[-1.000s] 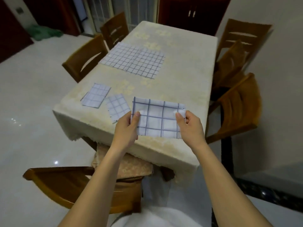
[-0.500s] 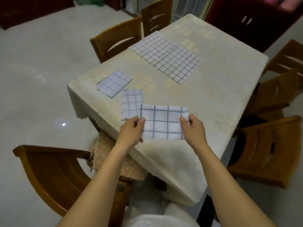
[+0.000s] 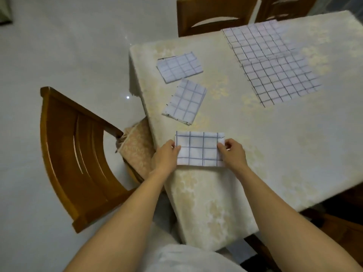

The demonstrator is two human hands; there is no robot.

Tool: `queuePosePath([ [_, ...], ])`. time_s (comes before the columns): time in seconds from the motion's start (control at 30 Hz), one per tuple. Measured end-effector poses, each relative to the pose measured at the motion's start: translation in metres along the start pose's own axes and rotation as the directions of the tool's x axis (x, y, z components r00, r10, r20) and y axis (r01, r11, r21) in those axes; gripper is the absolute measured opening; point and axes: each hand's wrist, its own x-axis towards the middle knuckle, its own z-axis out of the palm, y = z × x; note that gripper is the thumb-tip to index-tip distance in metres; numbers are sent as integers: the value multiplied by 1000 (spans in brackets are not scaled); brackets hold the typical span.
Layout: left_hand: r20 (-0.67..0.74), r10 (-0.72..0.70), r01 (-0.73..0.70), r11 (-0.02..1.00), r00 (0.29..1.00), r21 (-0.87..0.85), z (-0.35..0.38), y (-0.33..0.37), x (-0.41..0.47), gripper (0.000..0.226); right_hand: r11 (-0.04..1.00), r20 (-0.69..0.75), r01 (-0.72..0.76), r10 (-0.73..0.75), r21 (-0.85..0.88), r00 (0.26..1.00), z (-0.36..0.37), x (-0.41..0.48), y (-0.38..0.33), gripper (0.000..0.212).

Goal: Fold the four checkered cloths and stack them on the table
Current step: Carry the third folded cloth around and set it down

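- Checkered cloths number four on the table [image 3: 294,146]: three are folded small and one is spread flat.
- You hold the nearest folded cloth [image 3: 199,149] by its two short ends, at the table's near-left corner, close to the edge where the tablecloth drops.
- Your left hand [image 3: 167,156] pinches that cloth's left end, with the thumb on top and the fingers tucked beneath.
- Your right hand [image 3: 232,152] grips the right end with its fingers curled over the top.
- I cannot tell whether the cloth's underside rests on the tablecloth or is held just above it; a thin shadow runs along its near edge.
- A second folded cloth [image 3: 184,102] lies flat beyond the one you hold. It is turned at a slant and is apart from it.
- A third folded cloth [image 3: 179,67] lies farther back near the left edge of the table, just beyond the second and not touching it.
- The unfolded cloth [image 3: 273,61] lies spread out on the far right part of the table, well apart from the folded ones.
- None of the folded cloths sits on another.
- To your left, a wooden chair [image 3: 78,154] stands on the pale floor, its cushioned seat [image 3: 137,150] pushed partly under the table edge.
- Another chair back [image 3: 212,18] shows at the far side of the table.
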Motion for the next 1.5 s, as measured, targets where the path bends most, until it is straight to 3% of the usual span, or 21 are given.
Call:
queuePosePath([
  [0.23,-250,-9,1,999,968,-32,23,3,19,19,978,72,75,-62,-195,995,6,8,18,25],
  [0.5,-203,15,8,993,979,114,22,4,30,21,972,61,63,-50,-225,997,2,-2,26,28],
  [0.57,-282,100,-23,965,954,263,21,5,25,25,973,-13,76,-81,-217,997,5,-6,25,43],
  [0.63,-341,294,-140,901,893,409,21,12,19,37,936,-121,189,-233,-296,965,12,-10,19,56],
  [0.67,-301,411,-254,859,861,445,24,17,19,44,905,-140,276,-335,-325,932,17,-13,13,57],
  [0.73,-41,550,-463,740,834,488,34,24,24,57,826,-60,451,-498,-338,865,31,-18,-1,56],
  [0.8,249,494,-539,626,833,563,47,24,29,64,776,100,512,-515,-368,852,47,-22,-7,58],
  [0.87,358,382,-523,588,852,617,53,17,32,65,755,230,486,-428,-440,874,57,-19,2,64],
  [0.97,374,333,-501,574,865,647,49,10,33,64,706,301,456,-343,-542,890,56,-12,23,69],
  [1.17,289,274,-398,635,917,662,37,3,35,73,677,246,412,-332,-610,911,41,-6,40,80],
  [1.37,239,131,-268,621,962,737,16,-4,26,86,700,244,394,-310,-595,919,31,-8,41,83],
  [1.5,274,61,-241,679,960,693,6,6,18,86,710,283,406,-293,-575,913,26,-8,39,83],
])
